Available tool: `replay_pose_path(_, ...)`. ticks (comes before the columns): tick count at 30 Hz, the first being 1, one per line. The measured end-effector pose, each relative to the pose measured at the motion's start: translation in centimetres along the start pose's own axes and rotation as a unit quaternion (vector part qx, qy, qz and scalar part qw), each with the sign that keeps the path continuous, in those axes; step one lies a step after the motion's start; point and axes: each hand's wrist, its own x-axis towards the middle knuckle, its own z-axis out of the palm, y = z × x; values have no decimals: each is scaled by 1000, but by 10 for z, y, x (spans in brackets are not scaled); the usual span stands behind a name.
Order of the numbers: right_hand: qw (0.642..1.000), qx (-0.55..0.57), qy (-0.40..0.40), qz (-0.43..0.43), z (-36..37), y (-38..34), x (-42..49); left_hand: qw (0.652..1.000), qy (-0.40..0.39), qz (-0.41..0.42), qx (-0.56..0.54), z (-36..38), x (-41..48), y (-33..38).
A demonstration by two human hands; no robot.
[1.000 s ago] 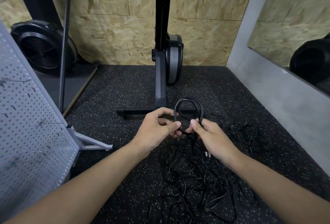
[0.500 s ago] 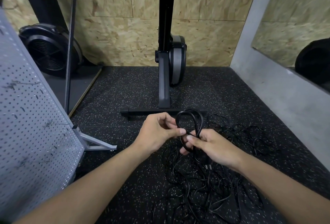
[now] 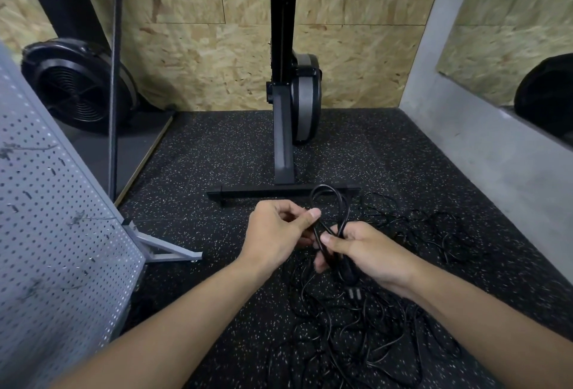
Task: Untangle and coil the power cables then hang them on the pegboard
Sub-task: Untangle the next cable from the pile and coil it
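Speckled rubber floor (image 3: 217, 156) under tangled power cables (image 3: 356, 342). Coiling a loop (image 3: 325, 187): left hand (image 3: 276, 233) pinching it, right hand (image 3: 372, 252) gripping near plug (image 3: 348, 274). Next, likely pulling slack free for another turn.

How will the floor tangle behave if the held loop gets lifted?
Probably floppy and light: the cable tangle lies in thin, loose curls. Strands cross, so it would likely snag and drag along. The loop gripped by left hand and right hand arches, suggesting spring.

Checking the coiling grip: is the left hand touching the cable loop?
Touching. The head view shows the left hand pinching the cable loop between thumb and fingers; the right hand grips it lower down.
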Motion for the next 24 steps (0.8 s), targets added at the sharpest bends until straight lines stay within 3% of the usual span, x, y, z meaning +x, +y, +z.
replay_pose_path(3,999,23,49,-7,-6,-2,4,997,-55,-32,-46,-4,9,-4)
replay_pose_path(6,990,129,57,-15,-12,-3,9,981,-147,-111,-67,-5,16,-19)
replay_pose_path(10,964,264,12,-35,-15,-8,7,944,-301,-29,129,0,9,-35)
replay_pose_path(13,952,299,10,-70,-20,-13,3,911,-316,36,263,3,9,-45)
replay_pose_path(20,957,119,252,-84,-46,15,17,905,-285,60,309,-9,10,-36)
replay_pose_path(24,955,-3,287,-69,-57,25,20,909,-255,121,306,-3,5,-23)
